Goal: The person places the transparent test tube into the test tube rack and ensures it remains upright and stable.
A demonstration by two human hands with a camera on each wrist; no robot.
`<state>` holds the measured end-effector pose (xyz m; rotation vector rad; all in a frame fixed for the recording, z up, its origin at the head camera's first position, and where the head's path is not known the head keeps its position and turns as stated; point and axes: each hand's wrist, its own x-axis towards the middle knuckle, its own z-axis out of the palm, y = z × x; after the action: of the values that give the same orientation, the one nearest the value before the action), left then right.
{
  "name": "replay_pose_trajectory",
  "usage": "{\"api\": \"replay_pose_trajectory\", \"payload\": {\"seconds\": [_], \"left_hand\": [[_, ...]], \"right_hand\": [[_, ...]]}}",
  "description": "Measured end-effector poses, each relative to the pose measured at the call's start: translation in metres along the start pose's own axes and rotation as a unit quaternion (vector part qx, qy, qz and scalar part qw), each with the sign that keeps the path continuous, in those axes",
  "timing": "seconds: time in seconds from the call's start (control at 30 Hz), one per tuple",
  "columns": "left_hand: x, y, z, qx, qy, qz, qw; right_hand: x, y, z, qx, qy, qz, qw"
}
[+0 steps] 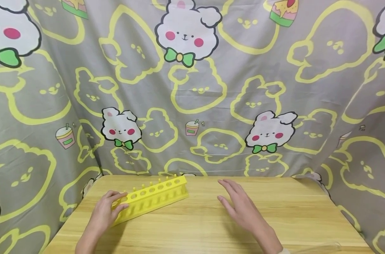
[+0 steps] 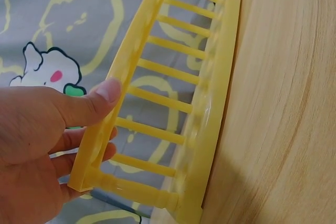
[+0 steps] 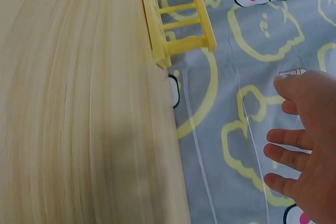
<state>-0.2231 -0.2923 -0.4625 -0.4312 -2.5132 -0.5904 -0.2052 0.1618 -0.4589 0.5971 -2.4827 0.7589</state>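
Note:
A yellow plastic test tube rack (image 1: 151, 197) stands at a slant on the wooden table, with a row of round holes along its top and small pegs behind them. My left hand (image 1: 105, 211) grips the near left end of its top bar. In the left wrist view, the thumb (image 2: 107, 92) lies on one side of that bar and fingertips show on the other. My right hand (image 1: 241, 208) is held over the table to the right of the rack, apart from it, fingers spread and holding nothing.
Low at the right front of the wooden table (image 1: 205, 229) lies a faint clear object (image 1: 330, 246), partly cut off by the frame; its kind is hard to tell. A grey cloth (image 1: 208, 148) with cartoon rabbits hangs behind the table and at both sides.

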Motion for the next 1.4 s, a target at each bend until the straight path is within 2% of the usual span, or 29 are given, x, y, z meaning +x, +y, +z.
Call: {"api": "replay_pose_trajectory", "payload": {"seconds": [0.23,0.77,0.97,1.23,1.4], "left_hand": [[-0.003,-0.001,0.0,-0.006,-0.007,-0.008,0.9999],[0.005,0.004,0.0,-0.024,-0.018,-0.023,0.9993],[0.001,0.004,0.0,-0.027,-0.024,-0.042,0.9985],[0.002,0.006,0.002,-0.029,-0.021,-0.043,0.9984],[0.001,0.005,-0.001,-0.036,-0.025,-0.058,0.9974]], "right_hand": [[0.008,-0.01,0.013,0.013,-0.011,-0.011,0.9998],[0.04,-0.019,0.02,0.015,0.005,-0.075,0.997],[0.048,-0.024,0.031,0.022,0.004,-0.102,0.9945],[0.066,-0.029,0.047,0.028,0.005,-0.144,0.9891],[0.075,-0.034,0.058,0.026,-0.002,-0.154,0.9877]]}}
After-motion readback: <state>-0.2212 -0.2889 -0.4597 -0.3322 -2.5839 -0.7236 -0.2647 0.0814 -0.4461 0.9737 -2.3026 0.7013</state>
